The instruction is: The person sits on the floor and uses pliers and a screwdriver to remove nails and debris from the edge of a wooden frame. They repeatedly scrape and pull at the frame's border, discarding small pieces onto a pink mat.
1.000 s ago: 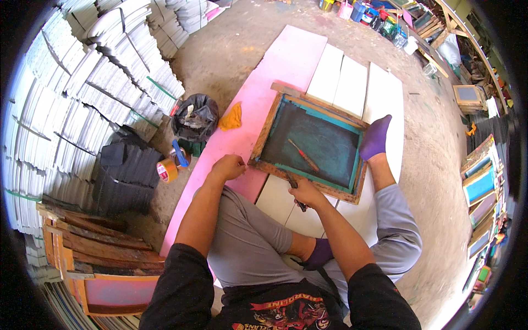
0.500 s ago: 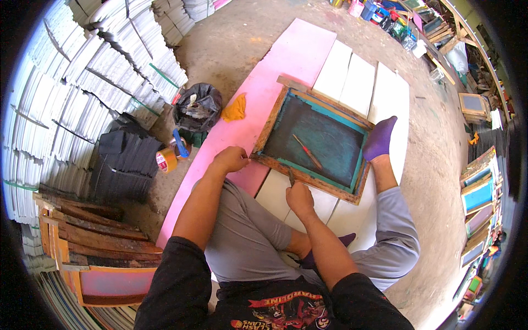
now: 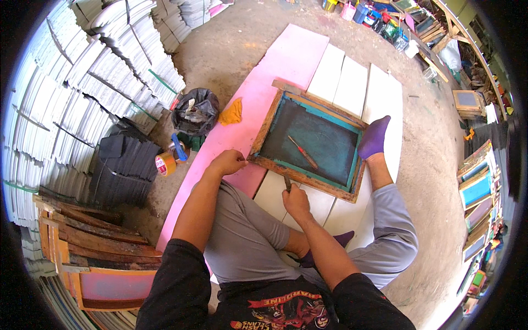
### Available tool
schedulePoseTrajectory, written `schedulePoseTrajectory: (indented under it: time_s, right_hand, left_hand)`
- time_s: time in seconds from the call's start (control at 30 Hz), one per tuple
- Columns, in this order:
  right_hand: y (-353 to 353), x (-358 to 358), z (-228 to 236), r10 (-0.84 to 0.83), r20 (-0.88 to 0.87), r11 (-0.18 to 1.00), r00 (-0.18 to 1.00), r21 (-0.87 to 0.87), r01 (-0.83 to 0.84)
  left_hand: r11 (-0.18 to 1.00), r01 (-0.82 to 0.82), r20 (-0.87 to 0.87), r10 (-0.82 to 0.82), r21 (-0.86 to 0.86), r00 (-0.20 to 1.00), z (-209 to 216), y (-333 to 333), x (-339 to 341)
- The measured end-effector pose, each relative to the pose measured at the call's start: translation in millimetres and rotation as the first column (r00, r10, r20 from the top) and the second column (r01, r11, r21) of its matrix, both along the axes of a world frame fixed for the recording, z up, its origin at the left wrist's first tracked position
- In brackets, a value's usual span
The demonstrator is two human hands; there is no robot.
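A wooden-framed printing screen (image 3: 352, 193) with dark, teal-smeared mesh lies in front of me on the boards. Across its mesh rests a red-handled screwdriver-like tool (image 3: 304, 153). My left hand (image 3: 229, 163) is closed in a pinch at the frame's near left corner; whatever is between its fingertips is too small to make out. At the frame's near edge, my right hand (image 3: 297, 201) grips a short dark tool (image 3: 287, 182). Its tip reaches the wood or stops just short of it, and its kind is unclear. My purple-socked foot (image 3: 374, 137) is against the frame's right side.
Pink board (image 3: 291, 52) and white boards (image 3: 385, 93) lie beneath the frame. An orange cloth (image 3: 231, 111), a black bag (image 3: 196, 111) and tape rolls (image 3: 166, 163) are to the left. Paper stacks (image 3: 71, 71) and wooden frames (image 3: 104, 236) line the left; more frames (image 3: 476, 190) stand right.
The whole view has shifted slightly. My right hand and the dark tool have drawn back a little from the frame's near edge. My left hand stays at the corner.
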State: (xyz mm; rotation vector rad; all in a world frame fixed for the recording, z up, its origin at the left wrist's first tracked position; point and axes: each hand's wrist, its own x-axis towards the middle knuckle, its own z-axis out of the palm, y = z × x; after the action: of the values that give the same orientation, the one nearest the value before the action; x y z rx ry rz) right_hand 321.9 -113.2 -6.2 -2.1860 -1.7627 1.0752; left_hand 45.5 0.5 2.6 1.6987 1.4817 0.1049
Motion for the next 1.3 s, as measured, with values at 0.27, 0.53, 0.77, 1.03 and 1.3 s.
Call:
schedulePoseTrajectory:
  time_s: [0.27,0.53,0.77,1.03,1.3]
  right_hand:
    - [39,-68,9,0.367,-0.19,0.93,0.911,0.036,-0.367]
    - [70,-103,-2,0.29,-0.586,0.897,0.756,-0.109,-0.429]
    - [69,-103,-24,0.282,-0.599,0.922,0.75,-0.048,-0.384]
    - [45,-52,-6,0.288,-0.232,0.934,0.929,-0.146,-0.326]
    - [26,15,1,0.211,-0.054,0.97,0.976,-0.108,-0.216]
  left_hand:
    - [0.932,-0.084,0.348,0.213,-0.352,0.913,4,-2,-11]
    - [0.85,-0.226,0.341,0.415,-0.477,0.844,-8,-1,-43]
    - [0.899,-0.254,0.192,0.336,-0.356,0.922,-28,8,-46]
    - [0.896,-0.337,0.013,0.355,-0.288,0.935,-20,10,-45]
    - [0.892,-0.334,0.043,0.363,-0.304,0.931,-13,11,-38]
